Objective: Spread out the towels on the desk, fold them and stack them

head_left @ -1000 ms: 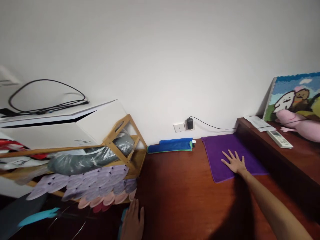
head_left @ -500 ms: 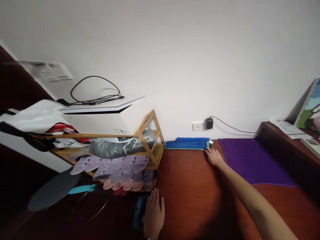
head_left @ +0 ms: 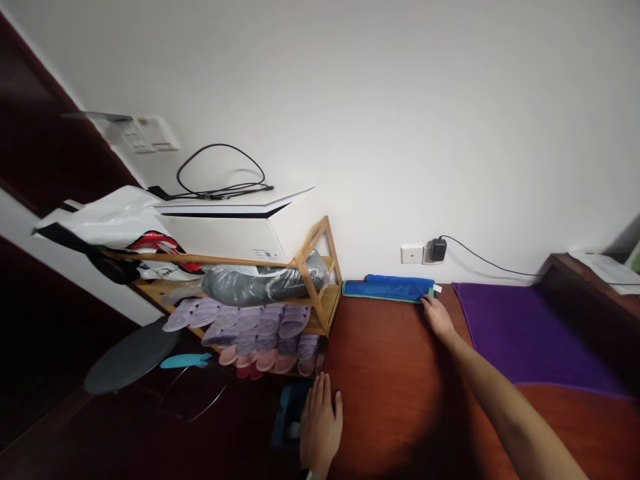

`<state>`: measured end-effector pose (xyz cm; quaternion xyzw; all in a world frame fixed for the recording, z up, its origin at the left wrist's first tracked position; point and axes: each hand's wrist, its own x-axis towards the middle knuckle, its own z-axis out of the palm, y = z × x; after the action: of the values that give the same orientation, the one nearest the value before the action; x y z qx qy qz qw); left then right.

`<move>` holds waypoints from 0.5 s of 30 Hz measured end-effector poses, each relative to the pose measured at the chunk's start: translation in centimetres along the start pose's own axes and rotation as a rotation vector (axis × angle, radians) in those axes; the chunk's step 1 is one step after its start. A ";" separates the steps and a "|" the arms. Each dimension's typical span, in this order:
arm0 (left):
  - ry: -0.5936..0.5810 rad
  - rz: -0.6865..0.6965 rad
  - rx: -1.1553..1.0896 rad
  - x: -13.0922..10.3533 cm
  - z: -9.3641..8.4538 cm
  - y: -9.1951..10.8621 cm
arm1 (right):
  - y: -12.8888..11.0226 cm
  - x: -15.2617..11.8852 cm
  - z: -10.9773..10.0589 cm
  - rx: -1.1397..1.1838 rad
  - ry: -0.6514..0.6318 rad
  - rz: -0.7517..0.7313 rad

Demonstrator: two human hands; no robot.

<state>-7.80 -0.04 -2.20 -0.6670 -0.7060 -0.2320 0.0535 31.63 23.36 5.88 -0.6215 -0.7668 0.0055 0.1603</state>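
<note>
A folded blue cloth (head_left: 390,289) with green edging lies along the wall at the back of the reddish-brown wooden tabletop (head_left: 383,373). At its right end, near a small white tag, the fingertips of my right hand (head_left: 437,317) touch the cloth's corner. Those fingers look loosely extended rather than wrapped round it. My left hand (head_left: 323,423) is by the table's left edge, fingers stretched out and holding nothing. To the right of my right hand, a purple cloth (head_left: 535,333) is spread flat on the table.
A wooden rack (head_left: 320,293) on the left holds lilac and pink slippers (head_left: 267,320), a plastic-wrapped grey bundle and a white box (head_left: 227,237). A black adapter (head_left: 439,250) is plugged into the wall. A dark stool (head_left: 133,357) and a teal bin (head_left: 287,413) stand below.
The view has swung slightly left, so everything sits farther right in the picture. My right hand stays at the blue cloth's corner, and my left hand remains by the table edge.
</note>
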 end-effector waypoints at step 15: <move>0.074 0.078 -0.119 1.5 -3.0 1.6 | -10.6 -8.9 -23.3 0.431 0.114 -0.350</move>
<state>-7.09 0.10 1.48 -0.6870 -0.6619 -0.2960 0.0488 29.02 7.97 28.07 -0.4307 -0.8334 0.1056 0.3299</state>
